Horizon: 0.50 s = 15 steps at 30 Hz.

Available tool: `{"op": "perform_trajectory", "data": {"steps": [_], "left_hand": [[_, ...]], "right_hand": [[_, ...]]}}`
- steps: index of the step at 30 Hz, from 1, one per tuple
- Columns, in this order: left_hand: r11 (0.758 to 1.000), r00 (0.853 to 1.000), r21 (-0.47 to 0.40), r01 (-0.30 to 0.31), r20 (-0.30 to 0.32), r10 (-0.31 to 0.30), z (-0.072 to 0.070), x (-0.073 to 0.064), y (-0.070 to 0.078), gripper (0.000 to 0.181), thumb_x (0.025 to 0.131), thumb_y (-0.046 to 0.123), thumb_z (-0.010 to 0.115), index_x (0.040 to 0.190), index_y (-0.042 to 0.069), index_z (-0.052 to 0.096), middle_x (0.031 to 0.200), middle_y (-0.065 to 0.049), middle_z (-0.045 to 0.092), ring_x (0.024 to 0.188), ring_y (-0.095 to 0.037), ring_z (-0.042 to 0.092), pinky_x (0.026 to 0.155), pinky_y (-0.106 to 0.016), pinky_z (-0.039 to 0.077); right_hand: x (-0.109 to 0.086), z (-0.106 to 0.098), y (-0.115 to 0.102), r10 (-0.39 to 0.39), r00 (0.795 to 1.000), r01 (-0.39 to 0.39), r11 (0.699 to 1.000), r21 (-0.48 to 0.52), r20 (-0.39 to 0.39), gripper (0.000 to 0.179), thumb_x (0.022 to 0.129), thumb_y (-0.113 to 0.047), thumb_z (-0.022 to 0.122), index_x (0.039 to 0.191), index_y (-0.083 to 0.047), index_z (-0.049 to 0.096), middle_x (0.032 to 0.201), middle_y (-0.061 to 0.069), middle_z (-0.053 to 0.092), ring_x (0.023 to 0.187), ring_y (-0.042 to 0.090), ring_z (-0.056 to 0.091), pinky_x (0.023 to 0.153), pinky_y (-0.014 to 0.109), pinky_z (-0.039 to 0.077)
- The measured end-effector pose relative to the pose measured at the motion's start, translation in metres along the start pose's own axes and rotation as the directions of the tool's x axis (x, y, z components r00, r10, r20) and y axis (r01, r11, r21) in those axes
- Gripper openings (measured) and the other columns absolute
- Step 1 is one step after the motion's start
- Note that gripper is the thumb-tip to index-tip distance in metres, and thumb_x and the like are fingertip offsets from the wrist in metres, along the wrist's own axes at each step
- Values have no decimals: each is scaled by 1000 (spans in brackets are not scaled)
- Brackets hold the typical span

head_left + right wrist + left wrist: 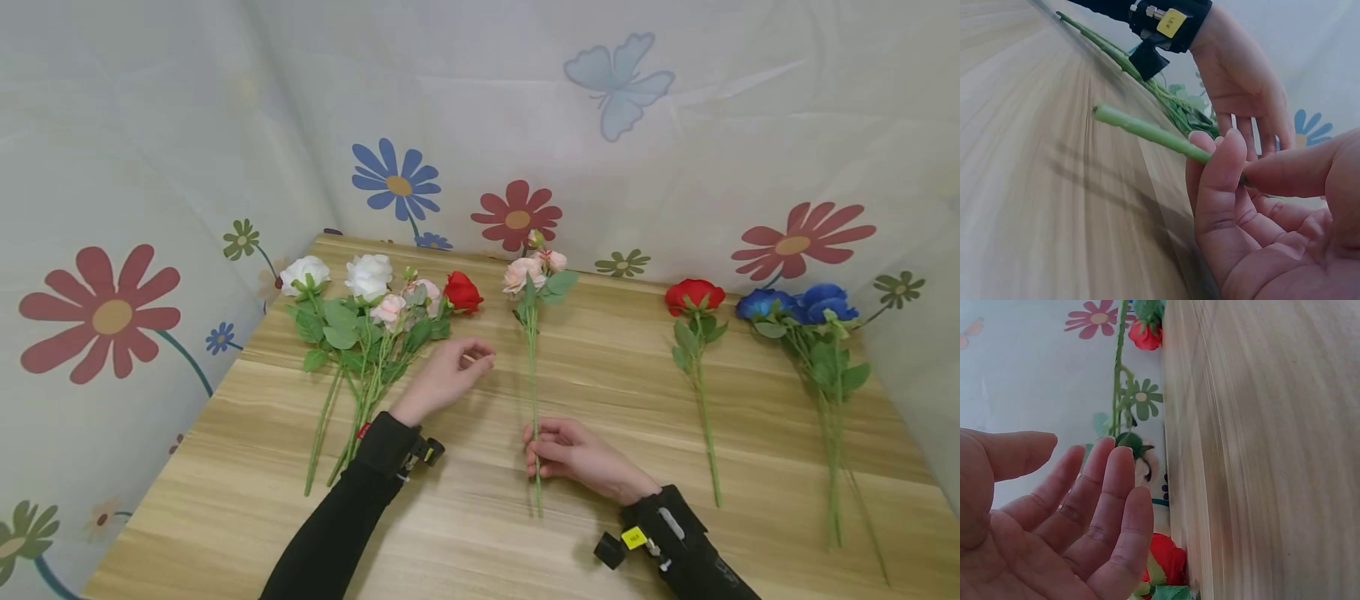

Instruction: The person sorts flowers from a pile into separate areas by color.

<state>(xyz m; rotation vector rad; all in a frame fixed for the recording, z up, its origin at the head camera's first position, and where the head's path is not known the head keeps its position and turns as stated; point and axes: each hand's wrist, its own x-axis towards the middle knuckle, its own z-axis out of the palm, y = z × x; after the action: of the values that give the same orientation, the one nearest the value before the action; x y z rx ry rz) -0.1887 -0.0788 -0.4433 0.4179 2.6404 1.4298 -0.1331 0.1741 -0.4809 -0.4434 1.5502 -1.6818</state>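
Pink rose (528, 290): head view shows blooms (522, 276); right wrist's, only stem (1147, 132)
Right hand (581, 457): fingers pinch lower stem
Left hand (450, 375): left of rose, fingers bent, thumb apart

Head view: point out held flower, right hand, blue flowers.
Held flower (522, 275), head view: large pink bloom.
Right hand (583, 460), head view: middle of the hand.
Blue flowers (823, 304), head view: rightmost blue bloom.
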Motion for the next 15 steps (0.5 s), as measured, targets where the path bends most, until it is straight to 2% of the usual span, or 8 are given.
{"op": "perform_trajectory", "data": {"steps": [10,15], "left_hand": [[999,999,32,-27,17,27,0,-1,3,25,101,17,59,118,1,68,112,-13,72,102,-25,69,91,-37,56],[998,999,37,-42,19,41,-1,-3,4,24,101,16,59,117,1,68,113,-12,72,104,-25,68,92,-37,56]], "right_hand": [[-33,-16,4,-9,999,8,1000,-16,-39,18,106,-12,49,116,3,48,93,1,64,87,8,65,74,19,54],[-48,-26,2,23,995,-29,998,-57,-101,24,106,-13,49,120,6,47,94,1,65,88,8,65,75,20,54]]}}
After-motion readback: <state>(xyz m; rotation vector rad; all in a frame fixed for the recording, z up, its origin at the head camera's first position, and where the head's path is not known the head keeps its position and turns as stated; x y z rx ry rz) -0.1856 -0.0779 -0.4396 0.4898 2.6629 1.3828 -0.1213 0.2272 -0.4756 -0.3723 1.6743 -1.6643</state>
